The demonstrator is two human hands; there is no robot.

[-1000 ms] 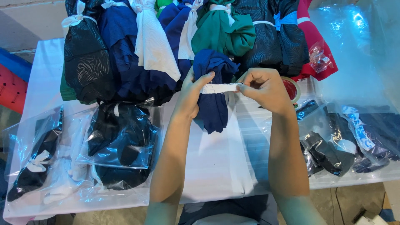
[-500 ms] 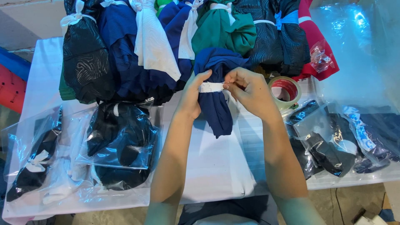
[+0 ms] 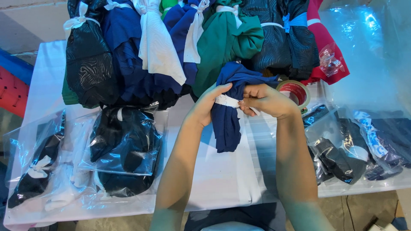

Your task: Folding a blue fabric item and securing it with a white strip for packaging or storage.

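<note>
Nearest me, lower frame: bare stretch of the white table cover (image 3: 222, 175), my two forearms coming up over it. Lower left, clear plastic bags (image 3: 124, 147) already holding dark folded cloth, a second bagged lot (image 3: 34, 171) at the far left edge; more bagged dark pieces (image 3: 342, 154) at lower right. Centre of frame: my left hand (image 3: 205, 109) wrapped around the neck of a rolled navy blue cloth bundle (image 3: 227, 124), thumb and fingers closed on it, the loose tail hanging toward me. My right hand (image 3: 267, 100) is closed in a pinch on the white tie strip (image 3: 227, 101) that goes around the bundle, just beside my left fingers. Strip looks wrapped around but I can't tell if a knot is made; ends are hidden under my fingers. So my judgement: bundle rolled, band on, the fastening not finished, and this one not bagged yet. Just past my right hand, a roll of tape with a red core (image 3: 295, 92) on the table. Farther, across the top of the frame, a row of tied bundles (image 3: 150, 47) in black, navy, white, green and red, each with a white or light blue strip. Upper right, a large clear plastic sheet (image 3: 368, 51).
</note>
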